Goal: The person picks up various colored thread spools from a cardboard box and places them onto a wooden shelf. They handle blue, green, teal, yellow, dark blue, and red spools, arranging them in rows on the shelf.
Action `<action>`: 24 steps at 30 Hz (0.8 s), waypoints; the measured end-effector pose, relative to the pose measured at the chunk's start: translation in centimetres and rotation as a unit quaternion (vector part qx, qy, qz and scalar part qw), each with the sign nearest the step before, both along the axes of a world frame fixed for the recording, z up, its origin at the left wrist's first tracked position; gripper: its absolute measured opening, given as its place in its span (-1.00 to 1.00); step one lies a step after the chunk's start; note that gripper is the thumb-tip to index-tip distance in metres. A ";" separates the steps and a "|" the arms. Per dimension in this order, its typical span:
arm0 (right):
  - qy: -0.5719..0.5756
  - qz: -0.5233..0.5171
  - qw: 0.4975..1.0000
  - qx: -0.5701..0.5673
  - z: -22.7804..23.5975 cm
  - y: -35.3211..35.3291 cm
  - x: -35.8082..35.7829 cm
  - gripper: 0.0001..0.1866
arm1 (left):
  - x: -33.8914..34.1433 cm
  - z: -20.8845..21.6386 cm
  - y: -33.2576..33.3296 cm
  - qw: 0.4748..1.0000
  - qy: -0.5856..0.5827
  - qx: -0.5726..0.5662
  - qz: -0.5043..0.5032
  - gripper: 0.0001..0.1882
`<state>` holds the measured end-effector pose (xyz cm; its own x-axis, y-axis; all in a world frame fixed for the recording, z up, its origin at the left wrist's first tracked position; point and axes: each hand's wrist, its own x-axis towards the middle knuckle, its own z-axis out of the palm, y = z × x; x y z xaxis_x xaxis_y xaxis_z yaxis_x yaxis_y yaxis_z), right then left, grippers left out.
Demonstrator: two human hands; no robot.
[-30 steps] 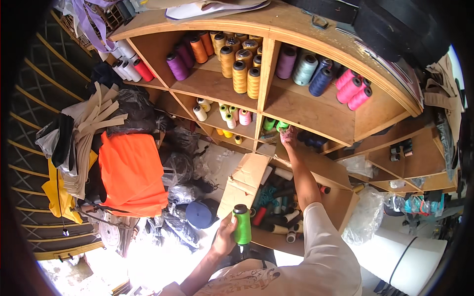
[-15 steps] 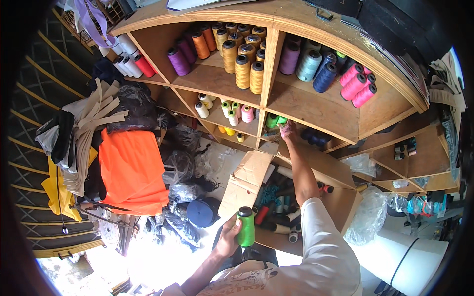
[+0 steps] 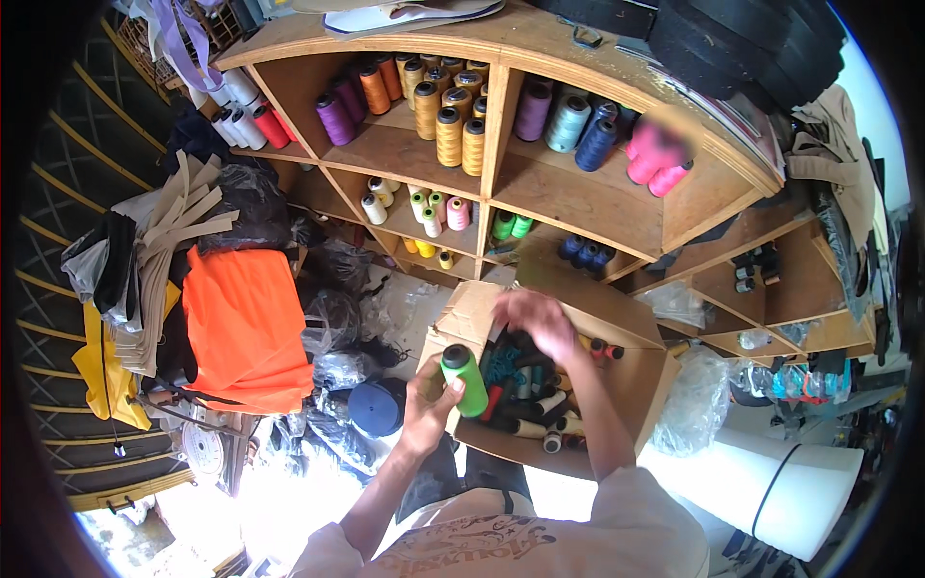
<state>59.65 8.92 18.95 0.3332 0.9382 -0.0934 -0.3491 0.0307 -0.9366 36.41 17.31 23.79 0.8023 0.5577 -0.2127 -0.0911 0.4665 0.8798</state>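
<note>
My left hand is closed around a green thread spool with a black top, held upright at the near left edge of an open cardboard box. Over the far part of the box is my right hand, smeared by motion, so its fingers are hard to read. Inside the box lie loose thread spools in dark, cream, teal and red, with tangled teal thread. Two green spools stand in a lower shelf compartment beyond the right hand.
A wooden shelf holds gold spools, pink spools, navy spools and others. Orange fabric and a blue roll are on the left. To the right are clear plastic and a white roll.
My right hand has come back from the green spools on the shelf to above the box. My left hand has raised the green spool slightly and shifted left. The view has moved a little.
</note>
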 end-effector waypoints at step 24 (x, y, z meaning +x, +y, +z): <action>-0.552 -0.046 0.696 -0.457 -15.7 5.0 13.8 -0.24 | -5.2 -6.4 -0.7 0.953 0.231 0.195 0.037 -0.58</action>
